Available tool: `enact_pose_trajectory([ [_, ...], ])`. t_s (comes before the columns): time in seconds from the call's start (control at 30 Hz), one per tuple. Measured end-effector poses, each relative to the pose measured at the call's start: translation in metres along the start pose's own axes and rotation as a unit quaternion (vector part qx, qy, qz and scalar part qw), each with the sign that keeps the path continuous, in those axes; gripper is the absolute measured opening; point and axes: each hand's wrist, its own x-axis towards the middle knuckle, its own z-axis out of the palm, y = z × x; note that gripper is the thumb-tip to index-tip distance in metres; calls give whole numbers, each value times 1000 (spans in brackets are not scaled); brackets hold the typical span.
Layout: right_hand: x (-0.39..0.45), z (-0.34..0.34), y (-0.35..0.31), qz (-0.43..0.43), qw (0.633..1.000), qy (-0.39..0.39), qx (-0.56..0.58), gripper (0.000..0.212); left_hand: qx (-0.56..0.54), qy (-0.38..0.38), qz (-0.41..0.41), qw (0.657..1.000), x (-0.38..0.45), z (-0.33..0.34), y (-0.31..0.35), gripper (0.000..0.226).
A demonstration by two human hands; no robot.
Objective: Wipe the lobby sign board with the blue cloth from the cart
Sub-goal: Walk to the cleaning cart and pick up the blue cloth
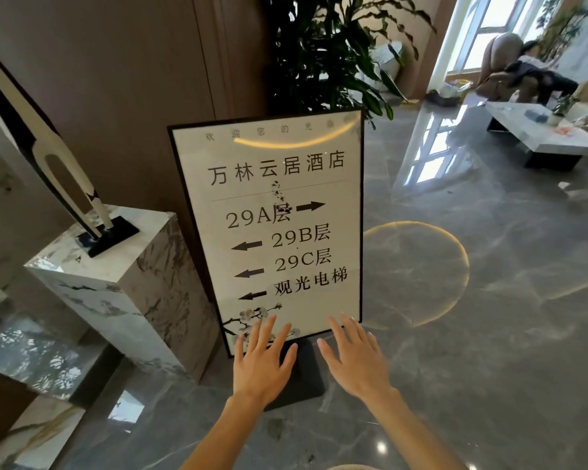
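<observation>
- Black-framed sign board [272, 218] stands upright on a dark base on the grey marble floor [489, 334], with dark specks on its glass near the middle.
- Left hand [263, 362] and right hand [355, 359], both released with fingers spread, hover before the board's lower edge, holding nothing.
- Marble pedestal [109, 276] stands just left of the board; a plant [330, 52] rises behind it.

Left grip [263, 361] and right grip [355, 357], both outstretched, palms down, fingers spread, empty.
</observation>
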Motion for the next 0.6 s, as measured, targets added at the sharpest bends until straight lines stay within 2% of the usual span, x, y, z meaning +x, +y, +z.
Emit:
enact_pose_trajectory([
  [0.3,-34,10,42,58,997,39,39,71,22,-41,58,997,-4,16,46,67],
  [0.6,-95,32,74,206,974,74,64,75,38,-76,193,978,-13,19,92,58],
])
